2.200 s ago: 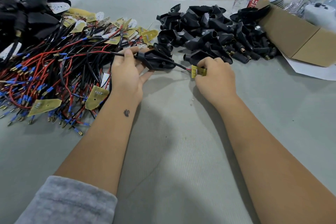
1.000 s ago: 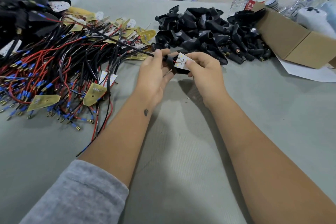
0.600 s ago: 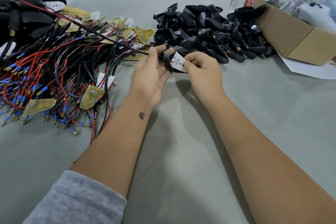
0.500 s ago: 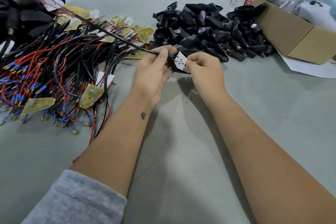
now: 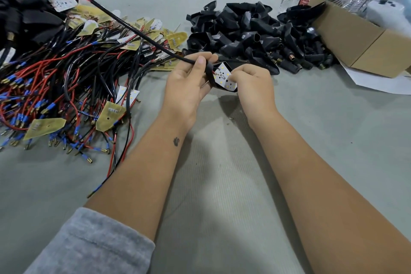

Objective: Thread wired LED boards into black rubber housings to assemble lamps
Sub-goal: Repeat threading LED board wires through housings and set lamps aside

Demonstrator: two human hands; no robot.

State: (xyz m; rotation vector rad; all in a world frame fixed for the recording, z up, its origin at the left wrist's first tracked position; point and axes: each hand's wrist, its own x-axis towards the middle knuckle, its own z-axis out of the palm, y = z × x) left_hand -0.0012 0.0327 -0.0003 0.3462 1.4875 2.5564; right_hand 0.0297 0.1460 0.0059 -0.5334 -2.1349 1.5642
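- We see the black rubber housing [image 5: 210,73] only in part: the left hand [image 5: 189,87] and right hand [image 5: 251,83] cover most of its body, above the grey table [image 5: 222,184].
- The left hand grasps the housing's narrow neck and the black cable [image 5: 133,25] together; thumb and fingers curl round them.
- The right hand pinches the white LED board [image 5: 223,75], which sits in the housing's open mouth; its fingertips hide the board's right edge, so we cannot tell how deep the board is seated.
- The board is flat, white and angular, with small yellow LED dots and a red wire end at its left.
- The cable runs taut from the housing up and left, cut off by the frame edge.
- Left of the housing lies a tangled heap of wired boards [image 5: 66,87]: red and black leads, blue sleeves, yellow-green board backs.
- Behind the housing lies a pile of empty housings [image 5: 244,33], matt black, tapered and hollow.
- Right of that pile, a cardboard box [image 5: 360,40] is cut off by the frame.
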